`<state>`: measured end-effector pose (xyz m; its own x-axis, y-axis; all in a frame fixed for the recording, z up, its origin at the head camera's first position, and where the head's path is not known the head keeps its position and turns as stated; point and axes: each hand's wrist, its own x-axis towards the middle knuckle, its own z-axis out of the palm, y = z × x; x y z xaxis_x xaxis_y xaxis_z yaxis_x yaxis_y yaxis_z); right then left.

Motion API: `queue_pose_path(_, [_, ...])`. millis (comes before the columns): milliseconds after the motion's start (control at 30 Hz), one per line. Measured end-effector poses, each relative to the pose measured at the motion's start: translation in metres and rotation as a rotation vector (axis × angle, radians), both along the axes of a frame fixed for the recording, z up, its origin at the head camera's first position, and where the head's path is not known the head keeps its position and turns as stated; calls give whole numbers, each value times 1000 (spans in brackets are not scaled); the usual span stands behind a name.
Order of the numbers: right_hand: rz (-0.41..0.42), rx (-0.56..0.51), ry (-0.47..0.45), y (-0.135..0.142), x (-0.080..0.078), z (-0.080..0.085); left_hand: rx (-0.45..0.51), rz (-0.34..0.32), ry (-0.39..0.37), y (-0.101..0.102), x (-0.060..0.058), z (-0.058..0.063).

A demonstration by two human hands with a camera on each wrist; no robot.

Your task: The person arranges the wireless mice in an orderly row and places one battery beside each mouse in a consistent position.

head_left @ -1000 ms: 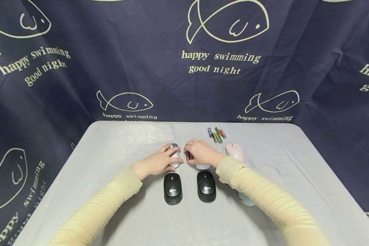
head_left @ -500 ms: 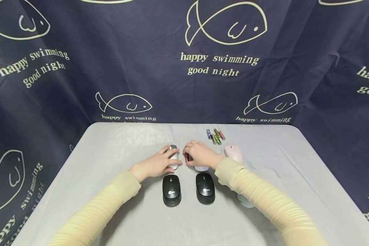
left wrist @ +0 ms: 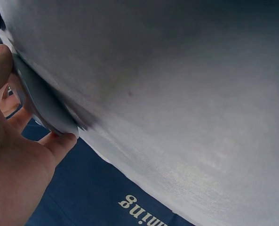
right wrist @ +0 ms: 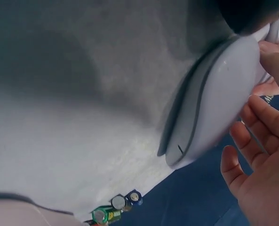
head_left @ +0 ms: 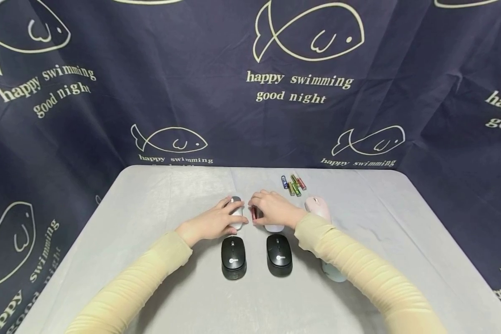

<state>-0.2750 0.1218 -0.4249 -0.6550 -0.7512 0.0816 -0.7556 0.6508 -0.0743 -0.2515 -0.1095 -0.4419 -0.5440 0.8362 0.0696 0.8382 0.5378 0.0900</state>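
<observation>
My left hand (head_left: 210, 221) grips a grey-and-white computer mouse (head_left: 236, 212) from above, its fingers spread over the sides. The left wrist view shows thumb and fingers around that mouse (left wrist: 45, 101), low over the tabletop. With thumb and fingers my right hand (head_left: 277, 208) pinches a red battery (head_left: 254, 213), beside the left mouse. Under the right palm sits a white mouse (head_left: 274, 228), mostly covered. In the right wrist view this white mouse (right wrist: 219, 103) stands beside the right hand (right wrist: 261, 155), whose lower fingers are bent; the battery is hidden there.
Two black mice (head_left: 234, 255) lie side by side in front of the hands. A pink mouse (head_left: 318, 207) and a pale green mouse (head_left: 333, 272) are right, partly under the right sleeve. Several batteries (head_left: 294, 185) lie at the back of the white-covered table (head_left: 171, 185); a dark curtain (head_left: 234, 93) hangs behind.
</observation>
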Motion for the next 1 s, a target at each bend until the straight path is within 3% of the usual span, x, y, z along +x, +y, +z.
queue_pose_path(1000, [-30,-33,61,40,-13,52,-10,12,-15,1,1,1])
